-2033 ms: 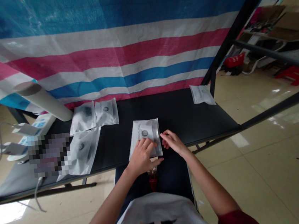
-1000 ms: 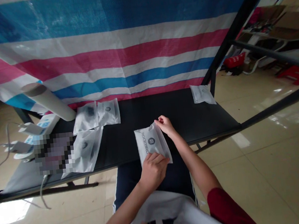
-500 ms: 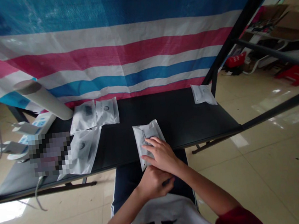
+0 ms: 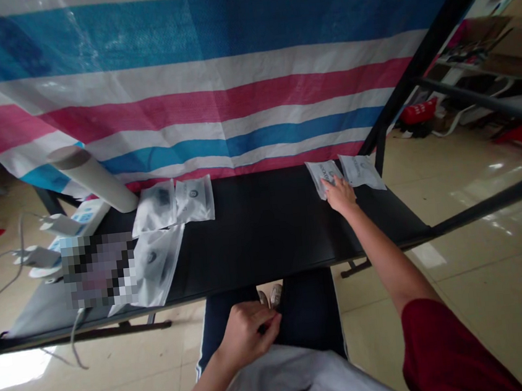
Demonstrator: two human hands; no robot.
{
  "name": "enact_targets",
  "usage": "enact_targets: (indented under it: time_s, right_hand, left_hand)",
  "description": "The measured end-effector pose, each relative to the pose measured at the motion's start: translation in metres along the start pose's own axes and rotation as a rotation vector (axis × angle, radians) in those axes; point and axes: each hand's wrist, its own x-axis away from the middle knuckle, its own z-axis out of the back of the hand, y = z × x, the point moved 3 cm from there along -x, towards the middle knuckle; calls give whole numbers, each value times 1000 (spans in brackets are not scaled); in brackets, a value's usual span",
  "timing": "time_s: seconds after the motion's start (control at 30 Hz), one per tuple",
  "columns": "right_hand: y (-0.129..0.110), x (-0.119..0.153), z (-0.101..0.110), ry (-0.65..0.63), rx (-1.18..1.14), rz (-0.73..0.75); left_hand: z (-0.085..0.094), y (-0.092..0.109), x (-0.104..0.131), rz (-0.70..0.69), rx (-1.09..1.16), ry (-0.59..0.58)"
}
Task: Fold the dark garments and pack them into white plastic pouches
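My right hand (image 4: 340, 194) reaches to the back right of the black table. Its fingers are apart and lie on top of a white frosted pouch (image 4: 318, 171) with dark lettering, covering its lower right part. Just right of this pouch lies a second white pouch (image 4: 362, 171). Over my lap, my left hand (image 4: 251, 330) is loosely curled, thumb against the fingers, and nothing shows in it. Farther left are three more pouches: one (image 4: 153, 208) with a dark item inside, one (image 4: 195, 199) beside it, and a larger one (image 4: 156, 262) in front.
A white cylinder with a grey-brown end (image 4: 96, 178) leans at the back left. By it are a power strip (image 4: 90, 213) with plugged-in chargers, cables and a blurred-out object (image 4: 101, 268). Striped sheeting (image 4: 223, 100) hangs behind the black table (image 4: 255, 233); a dark metal frame (image 4: 401, 106) stands at right.
The lettered pouch has moved from the table's front edge to the back right, beside the other pouch. My right hand went with it. My left hand has shifted slightly down and left.
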Motion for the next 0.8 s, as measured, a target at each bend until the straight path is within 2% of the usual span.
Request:
enact_targets:
  time_s: [0.1, 0.17, 0.23, 0.33, 0.43, 0.53, 0.6, 0.7, 0.8]
  right_hand:
    - [6, -11, -1, 60, 30, -49]
    - [-3, -6, -3, 136, 2, 15]
    - [-14, 4, -10, 165, -47, 106]
    - [-22, 16, -29, 122, -86, 115]
    - [-21, 22, -44, 85, -93, 65]
    - [-20, 30, -47, 76, -102, 71]
    - [-22, 39, -45, 66, -108, 80]
    - [-30, 56, -41, 42, -128, 94]
    - [-43, 73, -40, 18, -157, 110]
  left_hand:
    - [5, -5, 3, 28, -12, 22]
    - [14, -12, 4, 60, -34, 45]
    - [30, -21, 4, 99, -62, 80]
    - [67, -42, 3, 181, -129, 174]
    - [111, -74, 4, 312, -268, 257]
    - [151, -114, 10, 457, -462, 347]
    - [169, -141, 18, 522, -584, 335]
    - [175, -170, 31, 616, -586, 238]
    - [156, -171, 37, 601, -580, 147]
